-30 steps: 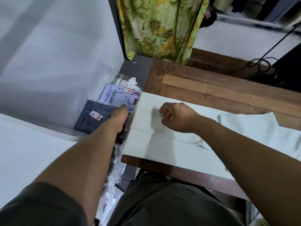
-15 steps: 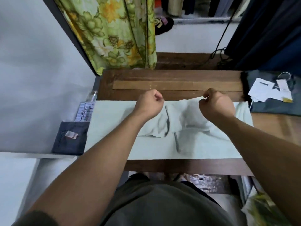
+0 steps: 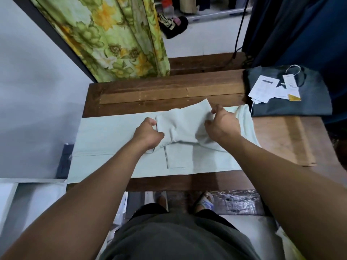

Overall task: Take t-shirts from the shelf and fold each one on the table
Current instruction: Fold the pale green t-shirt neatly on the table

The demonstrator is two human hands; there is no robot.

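Fingers of my left hand [image 3: 148,133] curl round the left edge of a raised fold in the pale mint t-shirt [image 3: 105,136], pinching it. My right hand [image 3: 222,126] grips the fold's right end, thumb and fingers closed on bunched cloth. Soft, matte fabric lies in a long band across the dark wooden table [image 3: 169,91], smooth at the left, puckered between my hands. At the far right corner rests a folded dark garment [image 3: 300,106] with white paper tags [image 3: 262,89].
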